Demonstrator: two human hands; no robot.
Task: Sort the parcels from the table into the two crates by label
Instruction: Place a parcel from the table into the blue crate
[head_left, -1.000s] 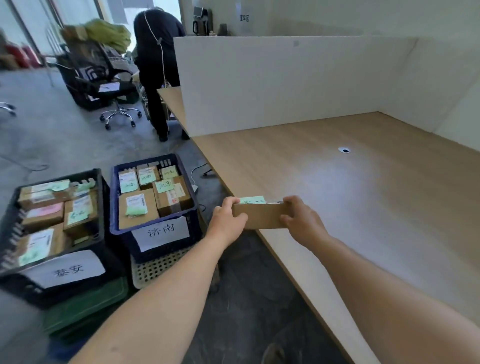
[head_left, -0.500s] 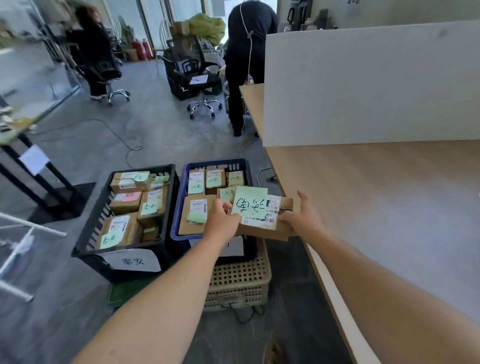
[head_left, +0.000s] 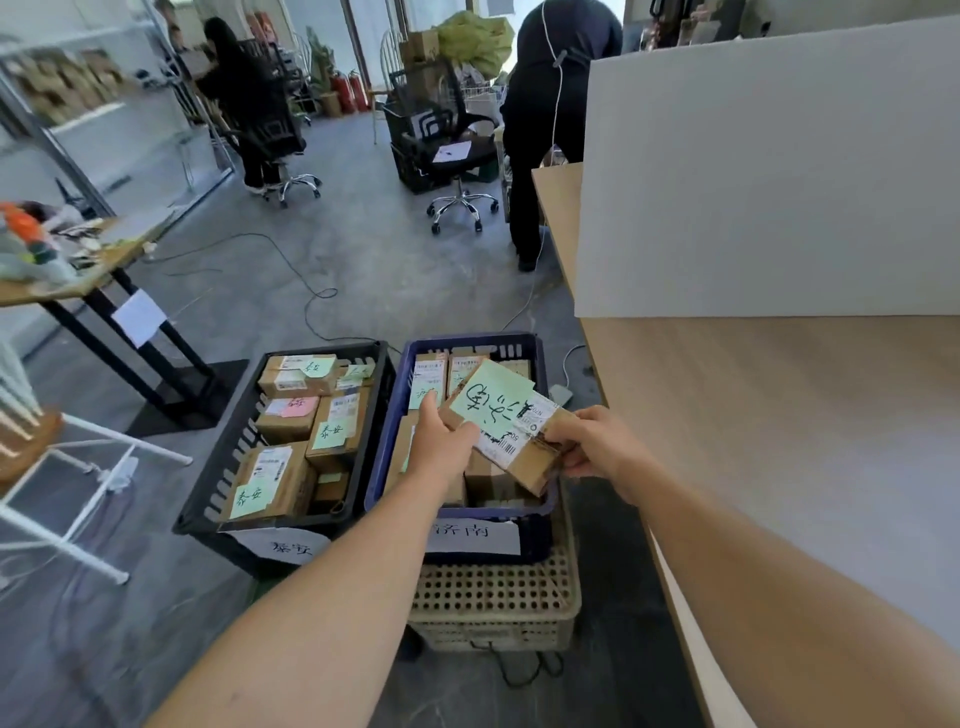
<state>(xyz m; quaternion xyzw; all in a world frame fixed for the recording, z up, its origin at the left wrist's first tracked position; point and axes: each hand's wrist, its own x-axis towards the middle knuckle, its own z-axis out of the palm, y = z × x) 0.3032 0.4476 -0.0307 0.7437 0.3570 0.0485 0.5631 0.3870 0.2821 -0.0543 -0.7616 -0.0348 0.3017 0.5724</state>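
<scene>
Head view: both hands hold one parcel (head_left: 511, 434), tilted, just above the boxes in the blue crate (head_left: 470, 344), its green note (head_left: 491, 397) facing up. The left hand (head_left: 441, 449) grips its left edge; the right hand (head_left: 597, 441) pinches its right end. The step looks like placing it in this crate. Next it needs lowering flat and releasing. Half a second ago it hung nearer the table (head_left: 779, 415) edge; now it is over the crate.

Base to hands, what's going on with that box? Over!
Left grip and right grip both holding parcel. Parcel tilted over blue crate, not released. Other parcels lie inside beneath it.
</scene>
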